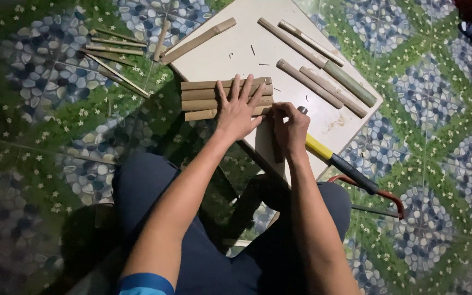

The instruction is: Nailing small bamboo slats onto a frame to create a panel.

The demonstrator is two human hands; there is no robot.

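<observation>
Pressing flat with fingers spread, the left hand (pixel 240 109) lies open on a row of four short tan bamboo strips (pixel 203 99) laid side by side at the near left edge of a pale square wooden board (pixel 236 46); the strips' left ends stick out past the board over the floor. Just beside it, the right hand (pixel 289 124) is curled, fingertips pinched at the right end of the row, touching the lowest strip; whether it grips something small there I cannot tell. A hammer with a yellow and black handle (pixel 340 161) lies under the right wrist, its handle running off the board's near corner toward a thin red curved metal tool (pixel 381 194) on the floor. Farther up the board lie several longer bamboo sticks (pixel 323 74), one with a green end, well apart from the hands. Thin bamboo slivers (pixel 113 52) are scattered on the green and blue pebble-patterned floor covering (pixel 39 109) to the left. The person's knees, in dark blue trousers, frame the bottom of the view
</observation>
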